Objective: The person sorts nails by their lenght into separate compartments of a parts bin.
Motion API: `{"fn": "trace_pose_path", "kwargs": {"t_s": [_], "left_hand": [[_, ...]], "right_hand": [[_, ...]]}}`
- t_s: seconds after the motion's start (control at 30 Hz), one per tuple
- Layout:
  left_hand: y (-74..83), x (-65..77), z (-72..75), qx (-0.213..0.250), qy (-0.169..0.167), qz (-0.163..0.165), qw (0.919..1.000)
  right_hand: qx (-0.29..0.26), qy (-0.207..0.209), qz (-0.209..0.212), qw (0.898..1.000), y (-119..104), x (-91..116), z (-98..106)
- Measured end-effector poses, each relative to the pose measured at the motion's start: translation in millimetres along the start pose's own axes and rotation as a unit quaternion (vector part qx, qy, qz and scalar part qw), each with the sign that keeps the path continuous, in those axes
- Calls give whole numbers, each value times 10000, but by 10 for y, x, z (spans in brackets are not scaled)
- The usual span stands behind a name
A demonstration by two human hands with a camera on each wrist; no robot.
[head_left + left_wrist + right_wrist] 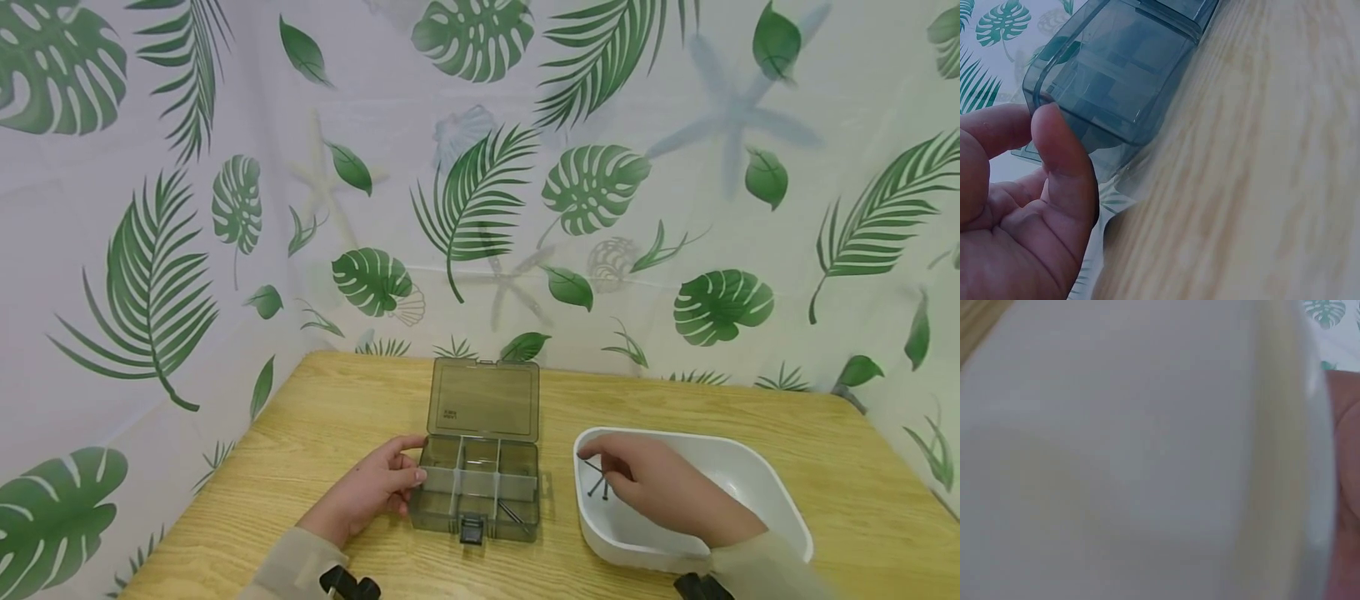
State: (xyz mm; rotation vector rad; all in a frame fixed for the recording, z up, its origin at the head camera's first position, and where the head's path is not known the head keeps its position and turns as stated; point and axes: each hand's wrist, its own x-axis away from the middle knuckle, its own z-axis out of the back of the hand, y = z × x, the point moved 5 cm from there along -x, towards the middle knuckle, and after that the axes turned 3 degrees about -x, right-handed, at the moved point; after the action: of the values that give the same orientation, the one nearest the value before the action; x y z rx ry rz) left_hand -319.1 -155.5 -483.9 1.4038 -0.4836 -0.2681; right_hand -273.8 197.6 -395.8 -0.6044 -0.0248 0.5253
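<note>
A translucent grey compartment box (475,500) stands with its hinged lid (484,400) raised at the back. One long, dark screw (514,517) lies aslant in its front right compartment. At the box's left side, my left hand (372,487) holds the wall between thumb and fingers; the left wrist view shows the thumb (1063,147) against the corner. My right hand (667,487) reaches into a white basin (750,500), fingers bent down at its left end. Several dark screws (597,485) show beside the thumb and forefinger; I cannot tell whether the fingers pinch one.
The box and basin stand side by side on a wood-grain table (337,400). A leaf-printed cloth (480,208) hangs behind and along the left side. White basin wall (1147,456) fills most of the right wrist view, blurred.
</note>
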Motion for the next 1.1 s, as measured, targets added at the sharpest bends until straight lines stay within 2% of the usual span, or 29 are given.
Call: {"fn": "trace_pose_path", "kwargs": {"t_s": [0.27,0.5,0.8,1.1], "left_hand": [[-7,-7,8,9,7,13,10000],[-6,-9,4,-22,-49,-6,10000],[-13,-1,23,-49,23,-3,10000],[24,9,-12,-9,31,16,10000]], "right_hand": [[163,-37,-206,9996,-257,-249,-151],[40,-46,-332,9994,-425,-430,-259],[-31,-99,-466,9989,-531,-621,-370],[-147,-233,-594,9979,-516,-643,-391]]}}
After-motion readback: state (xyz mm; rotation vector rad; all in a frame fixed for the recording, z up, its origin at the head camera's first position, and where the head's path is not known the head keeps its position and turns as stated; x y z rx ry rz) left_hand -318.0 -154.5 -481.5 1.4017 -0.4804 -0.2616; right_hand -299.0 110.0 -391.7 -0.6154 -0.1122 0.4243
